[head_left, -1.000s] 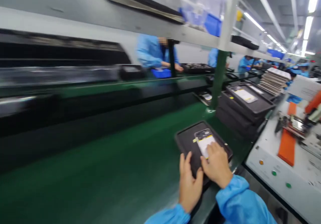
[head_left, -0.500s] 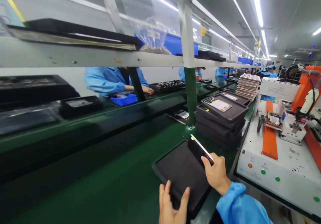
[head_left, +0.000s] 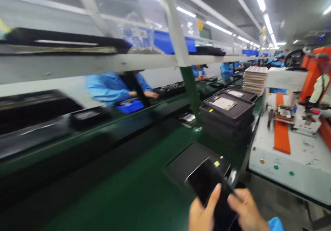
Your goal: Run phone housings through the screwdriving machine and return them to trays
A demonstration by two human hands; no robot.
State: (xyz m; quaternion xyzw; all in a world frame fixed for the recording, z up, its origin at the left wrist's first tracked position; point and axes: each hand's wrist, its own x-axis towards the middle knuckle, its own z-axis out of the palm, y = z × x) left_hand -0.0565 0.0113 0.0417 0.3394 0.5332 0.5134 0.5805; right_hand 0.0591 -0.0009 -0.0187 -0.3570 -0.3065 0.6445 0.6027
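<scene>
A black smartphone point(head_left: 204, 179) with a rounded, shiny edge is held up at the lower right, tilted over the near part of a black tray point(head_left: 187, 160). My left hand point(head_left: 204, 212) grips it from below, with the thumb laid across its dark face. My right hand point(head_left: 245, 207) is closed at the phone's right side, thumb on the dark edge. A yellow-green tab point(head_left: 216, 163) shows near the top right of the phone. Blur hides whether the dark surface between my hands is one piece or two.
Stacked black trays point(head_left: 227, 120) carry a phone part point(head_left: 222, 103) on top. To the right stands a white machine point(head_left: 289, 162) with an orange strip. A green post point(head_left: 190, 89) rises from the green bench point(head_left: 124, 186). Across it, a co-worker's blue sleeve point(head_left: 108, 87) shows behind a blue bin point(head_left: 130, 105).
The phone has come nearer and lower, its dark face now turned up. My left hand, spread over the tray before, has closed on it. The view has shifted.
</scene>
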